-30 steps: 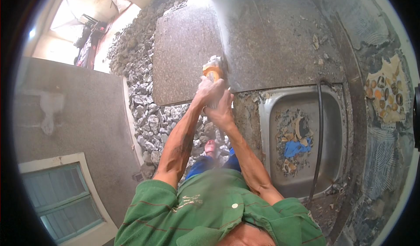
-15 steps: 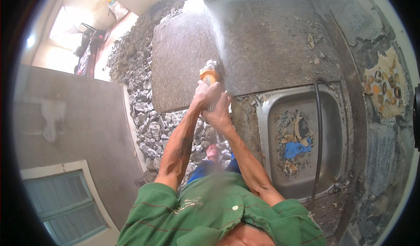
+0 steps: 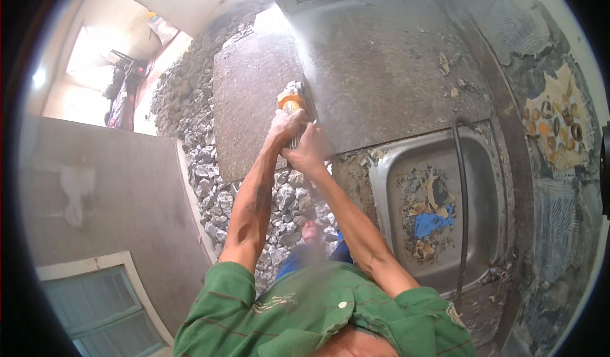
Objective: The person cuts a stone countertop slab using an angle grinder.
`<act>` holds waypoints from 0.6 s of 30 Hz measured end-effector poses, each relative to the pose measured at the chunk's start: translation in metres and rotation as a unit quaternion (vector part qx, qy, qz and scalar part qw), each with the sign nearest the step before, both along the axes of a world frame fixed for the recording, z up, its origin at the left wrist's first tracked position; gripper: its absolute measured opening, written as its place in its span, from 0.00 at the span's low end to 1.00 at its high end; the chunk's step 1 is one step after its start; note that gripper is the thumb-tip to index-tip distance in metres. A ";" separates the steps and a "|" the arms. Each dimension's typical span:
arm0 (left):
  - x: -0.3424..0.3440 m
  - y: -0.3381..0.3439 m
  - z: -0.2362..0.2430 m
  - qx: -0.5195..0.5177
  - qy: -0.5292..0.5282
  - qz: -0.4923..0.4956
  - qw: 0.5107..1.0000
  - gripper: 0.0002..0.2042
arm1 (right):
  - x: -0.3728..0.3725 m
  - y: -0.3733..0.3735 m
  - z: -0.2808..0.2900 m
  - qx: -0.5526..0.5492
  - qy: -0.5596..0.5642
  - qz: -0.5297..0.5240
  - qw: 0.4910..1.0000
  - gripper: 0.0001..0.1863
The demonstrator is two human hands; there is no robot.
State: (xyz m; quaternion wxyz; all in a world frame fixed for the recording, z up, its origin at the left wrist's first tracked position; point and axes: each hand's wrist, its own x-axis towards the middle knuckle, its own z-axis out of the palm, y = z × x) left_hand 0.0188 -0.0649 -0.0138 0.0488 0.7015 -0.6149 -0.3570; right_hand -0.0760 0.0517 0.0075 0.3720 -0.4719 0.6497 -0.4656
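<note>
A yellow-orange angle grinder (image 3: 290, 101) points away from me over the seam of a speckled grey stone countertop. My left hand (image 3: 284, 126) is wrapped round its body just behind the yellow head. Closer to me, my right hand (image 3: 309, 149) grips the rear of the tool, slightly blurred. Left of the seam lies a narrower slab piece (image 3: 244, 96); to its right spreads a wider slab (image 3: 394, 65). Pale dust hangs along the line beyond the tool. The disc's contact with the stone cannot be made out.
A steel sink (image 3: 380, 198) on the right holds rubble and a blue scrap (image 3: 433, 221); a dark hose (image 3: 463, 217) crosses it. Broken stones (image 3: 219, 195) cover the ground around my foot (image 3: 309, 230). A chipped, rough wall (image 3: 553, 230) borders the right side.
The view has shifted a little, with sink and slabs sitting slightly lower and left. Both hands and the grinder have moved somewhat farther along the seam, away from me.
</note>
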 end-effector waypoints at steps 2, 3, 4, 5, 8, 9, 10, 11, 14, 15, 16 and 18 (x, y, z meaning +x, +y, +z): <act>0.004 -0.014 -0.006 0.001 -0.004 -0.001 1.000 0.36 | -0.002 -0.008 0.005 0.038 0.004 0.015 0.999 0.45; 0.005 -0.019 -0.010 0.027 -0.014 0.000 1.000 0.35 | -0.003 -0.011 0.007 0.039 0.020 0.011 0.999 0.45; 0.006 -0.022 -0.013 0.007 -0.006 -0.001 1.000 0.35 | -0.005 -0.014 0.009 0.040 0.021 0.010 0.999 0.45; 0.007 -0.026 -0.013 -0.001 -0.025 -0.061 0.998 0.35 | -0.007 -0.016 0.010 0.057 -0.042 0.050 0.996 0.45; 0.008 -0.024 -0.013 -0.022 -0.047 -0.111 0.992 0.35 | -0.008 -0.016 0.010 0.061 -0.105 0.086 0.989 0.46; 0.006 -0.018 -0.013 -0.025 -0.047 -0.106 0.993 0.36 | -0.007 -0.013 0.008 0.079 -0.096 0.089 0.988 0.46; 0.004 -0.012 -0.012 -0.029 -0.048 -0.100 0.993 0.36 | -0.006 -0.010 0.006 0.054 -0.104 0.083 0.990 0.46; 0.002 -0.004 -0.010 -0.037 -0.038 -0.060 0.997 0.28 | -0.005 -0.005 0.004 0.056 -0.102 0.070 0.991 0.46; -0.007 0.023 -0.001 -0.033 -0.004 0.035 0.999 0.24 | -0.002 0.011 -0.002 0.053 -0.083 0.066 0.993 0.46; -0.010 0.030 0.003 -0.012 0.012 0.087 0.996 0.27 | -0.001 0.016 -0.004 0.061 -0.063 0.067 0.994 0.46; -0.011 0.036 0.009 -0.025 0.020 0.090 0.995 0.27 | -0.001 0.022 -0.005 0.046 -0.067 0.076 0.994 0.46; -0.013 0.049 0.018 0.022 0.019 0.102 0.994 0.31 | 0.000 0.033 -0.007 0.042 -0.063 0.039 0.996 0.44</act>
